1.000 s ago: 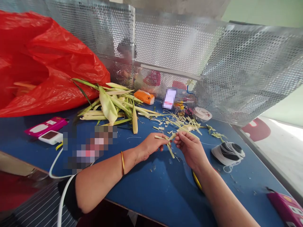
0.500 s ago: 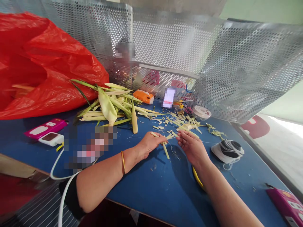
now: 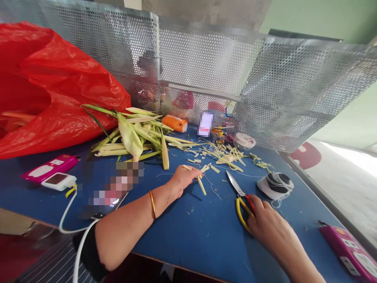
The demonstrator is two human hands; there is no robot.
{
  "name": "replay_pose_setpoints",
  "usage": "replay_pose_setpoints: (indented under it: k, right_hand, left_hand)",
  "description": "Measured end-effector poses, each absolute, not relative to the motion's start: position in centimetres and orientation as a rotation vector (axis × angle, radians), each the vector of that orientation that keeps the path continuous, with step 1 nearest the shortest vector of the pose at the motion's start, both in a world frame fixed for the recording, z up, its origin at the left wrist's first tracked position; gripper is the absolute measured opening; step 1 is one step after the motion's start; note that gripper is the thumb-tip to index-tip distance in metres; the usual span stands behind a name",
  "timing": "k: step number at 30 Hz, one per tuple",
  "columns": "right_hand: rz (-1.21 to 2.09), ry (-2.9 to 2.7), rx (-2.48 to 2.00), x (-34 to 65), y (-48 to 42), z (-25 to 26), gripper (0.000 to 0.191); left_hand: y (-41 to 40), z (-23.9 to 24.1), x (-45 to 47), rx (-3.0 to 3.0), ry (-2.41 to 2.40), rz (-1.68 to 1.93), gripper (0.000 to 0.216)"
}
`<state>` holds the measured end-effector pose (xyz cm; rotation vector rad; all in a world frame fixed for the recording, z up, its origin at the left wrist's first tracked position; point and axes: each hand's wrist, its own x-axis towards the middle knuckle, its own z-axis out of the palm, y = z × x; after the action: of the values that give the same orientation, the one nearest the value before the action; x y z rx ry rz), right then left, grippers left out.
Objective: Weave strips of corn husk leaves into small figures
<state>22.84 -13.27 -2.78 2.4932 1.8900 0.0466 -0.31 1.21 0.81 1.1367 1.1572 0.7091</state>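
Note:
My left hand (image 3: 186, 177) is pinched around a small piece made of pale green corn husk strips (image 3: 201, 184); part of it is hidden by my fingers. A thin white thread (image 3: 215, 188) trails from beside it. At the right, my right hand (image 3: 263, 218) has its fingers closed on a handle of the scissors (image 3: 239, 192), which have red and yellow handles. The blades point away to the upper left, close to the tabletop. Cut husk scraps (image 3: 228, 157) lie beyond both hands.
A pile of husks (image 3: 129, 137) lies by a red plastic bag (image 3: 67, 90). A thread spool (image 3: 277, 184), tape roll (image 3: 245, 140), orange tissue pack (image 3: 174, 123) and phone (image 3: 205, 123) stand around the blue table (image 3: 188, 243). A white cable (image 3: 84, 247) crosses near my left arm. A perforated screen (image 3: 203, 59) stands behind.
My right hand has left the thread beside the left hand, moved down and right, and taken hold of the scissors. My left hand keeps the husk piece. The view has shifted slightly.

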Motion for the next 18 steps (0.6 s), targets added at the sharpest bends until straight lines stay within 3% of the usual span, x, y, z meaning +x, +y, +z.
replay_pose_setpoints:
  k: [8, 10, 14, 16, 18]
  right_hand:
    - [-0.349, 1.755, 2.818, 24.5, -11.9, -2.4, 0.060]
    - [-0.717, 1.894, 3.002, 24.2, -12.3, -2.2, 0.060]
    - [-2.043, 1.894, 2.884, 21.8, -13.3, -1.2, 0.075]
    - [-2.410, 1.740, 2.681, 20.3, -13.4, -0.4, 0.072]
    - [-2.562, 1.688, 2.510, 19.2, -13.2, 0.3, 0.068]
  left_hand:
    - [1.9, 0.7, -0.5, 1.084, 1.165, 0.770, 0.010]
    - [2.0, 0.8, -0.6, 1.065, 1.144, 0.782, 0.011]
    - [2.2, 0.7, -0.6, 1.059, 1.121, 0.786, 0.013]
    - [2.3, 0.6, -0.6, 1.061, 1.108, 0.782, 0.014]
    - [2.4, 0.6, -0.6, 1.057, 1.099, 0.779, 0.015]
